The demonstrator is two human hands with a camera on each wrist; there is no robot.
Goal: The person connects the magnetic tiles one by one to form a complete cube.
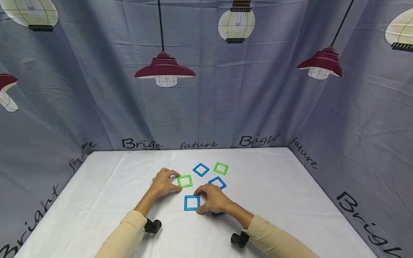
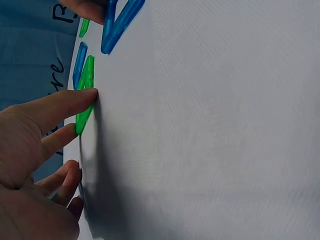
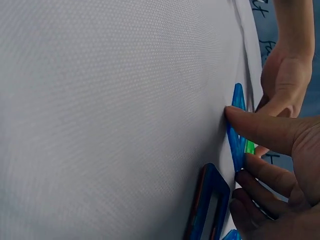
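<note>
A green square frame (image 1: 186,186) lies flat on the white cloth, pinched by my left hand (image 1: 164,183) with thumb and index finger at its near and far left corners. In the left wrist view the same green frame (image 2: 82,121) shows between those fingertips. Just nearer and to the right, my right hand (image 1: 213,199) grips a blue square frame (image 1: 191,209) by its right side, thumb at the near corner, index finger at the far one. Another blue frame (image 1: 218,214) is partly hidden under the right hand. Behind that hand lies one more blue frame (image 1: 222,181), also partly covered.
Farther back on the cloth-covered table (image 1: 274,186) lie a blue frame (image 1: 197,173) turned like a diamond and a second green frame (image 1: 219,172). A grey-blue curtain (image 1: 206,107) printed with lamps hangs behind the table and along both sides.
</note>
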